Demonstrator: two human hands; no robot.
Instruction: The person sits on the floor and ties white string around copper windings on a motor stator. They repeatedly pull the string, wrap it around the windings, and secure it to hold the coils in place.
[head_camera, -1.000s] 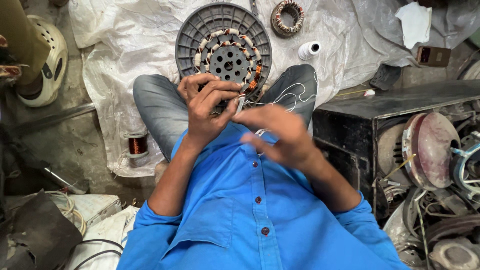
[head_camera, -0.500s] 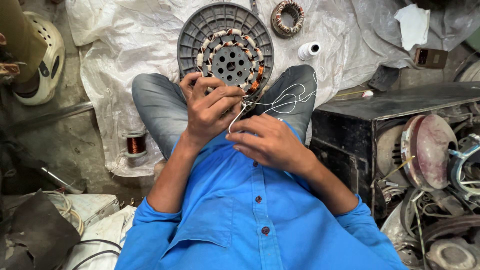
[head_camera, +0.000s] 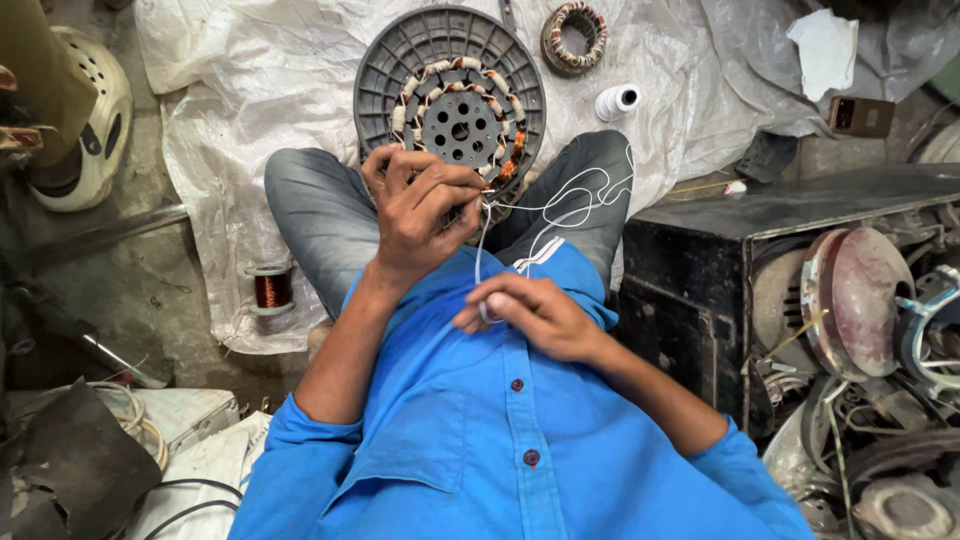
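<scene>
Your left hand (head_camera: 420, 205) pinches white thread (head_camera: 560, 195) at motor winding (head_camera: 455, 105) by knees; right hand (head_camera: 530, 312) closed on thread near chest; keep pull steady, thread taut, loops untangled.

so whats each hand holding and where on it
Both pinch the thin white thread: left hand at its upper end by the round grey motor stator, right hand lower down.

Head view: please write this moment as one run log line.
left hand: pinches white thread at stator edge | right hand: pulls thread at chest | thread: taut between hands, slack loop over knee
</scene>
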